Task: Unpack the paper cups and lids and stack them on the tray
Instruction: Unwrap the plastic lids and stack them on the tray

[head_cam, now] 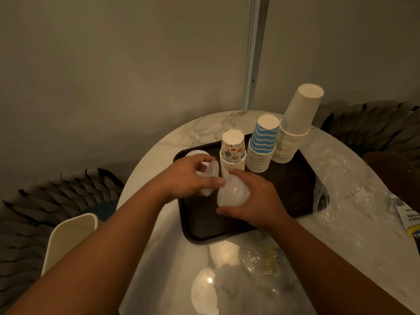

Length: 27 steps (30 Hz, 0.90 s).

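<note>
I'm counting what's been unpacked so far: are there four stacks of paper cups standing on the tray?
No, only three stand on the tray: the patterned stack, the blue striped stack and the plain white stack.

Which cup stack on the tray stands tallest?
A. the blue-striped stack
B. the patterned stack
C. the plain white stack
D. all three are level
C: the plain white stack, at the right of the row on the tray, rises above the blue-striped stack and the patterned stack.
</note>
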### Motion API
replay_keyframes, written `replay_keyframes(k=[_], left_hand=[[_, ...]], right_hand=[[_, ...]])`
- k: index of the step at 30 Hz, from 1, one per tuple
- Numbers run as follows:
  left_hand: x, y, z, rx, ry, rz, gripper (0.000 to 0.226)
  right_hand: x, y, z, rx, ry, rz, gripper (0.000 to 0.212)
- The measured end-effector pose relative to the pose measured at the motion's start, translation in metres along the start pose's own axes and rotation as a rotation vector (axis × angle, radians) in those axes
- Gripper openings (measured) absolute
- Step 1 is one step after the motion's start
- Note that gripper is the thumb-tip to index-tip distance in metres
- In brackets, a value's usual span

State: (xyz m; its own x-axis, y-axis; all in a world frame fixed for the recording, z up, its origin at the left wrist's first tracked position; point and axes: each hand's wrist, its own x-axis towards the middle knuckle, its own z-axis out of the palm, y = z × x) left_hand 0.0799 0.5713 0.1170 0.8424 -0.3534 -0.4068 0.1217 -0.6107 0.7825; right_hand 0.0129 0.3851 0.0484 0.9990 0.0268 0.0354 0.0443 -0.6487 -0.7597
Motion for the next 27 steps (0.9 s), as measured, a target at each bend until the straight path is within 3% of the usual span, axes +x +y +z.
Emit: replay_keyframes(k=[4, 8, 12, 18, 23, 25, 27], left_hand=[[0.031, 0.002, -0.025, 0.659, 0.158, 0.061, 0.086], [0.065, 0.003, -0.027, 0.908, 0.054, 0.024, 0.09], [0.083, -0.004, -0.022, 0.952, -0.03, -0.016, 0.09], [0.087, -0.011, -0.016, 0.937, -0.022, -0.004, 0.087], [0.078, -0.007, -0.018, 0.916, -0.038, -0.05, 0.101], [0.06, 0.002, -0.016, 0.828, 0.101, 0.038, 0.095], [0.034, 0.01, -0.001, 0.556, 0.326, 0.222, 0.064]], right_hand=[[0.003, 0.004, 0.003, -0.037, -0.007, 0.023, 0.098], [0.005, 0.004, 0.005, -0.068, -0.027, 0.035, 0.099], [0.005, 0.006, 0.005, -0.062, -0.042, 0.062, 0.098], [0.003, 0.009, 0.004, -0.074, -0.041, 0.087, 0.099], [0.001, 0.007, 0.001, -0.077, -0.029, 0.068, 0.1], [0.001, 0.006, -0.002, -0.081, -0.022, 0.048, 0.1], [0.0, 0.005, -0.005, -0.062, -0.011, 0.034, 0.099]])
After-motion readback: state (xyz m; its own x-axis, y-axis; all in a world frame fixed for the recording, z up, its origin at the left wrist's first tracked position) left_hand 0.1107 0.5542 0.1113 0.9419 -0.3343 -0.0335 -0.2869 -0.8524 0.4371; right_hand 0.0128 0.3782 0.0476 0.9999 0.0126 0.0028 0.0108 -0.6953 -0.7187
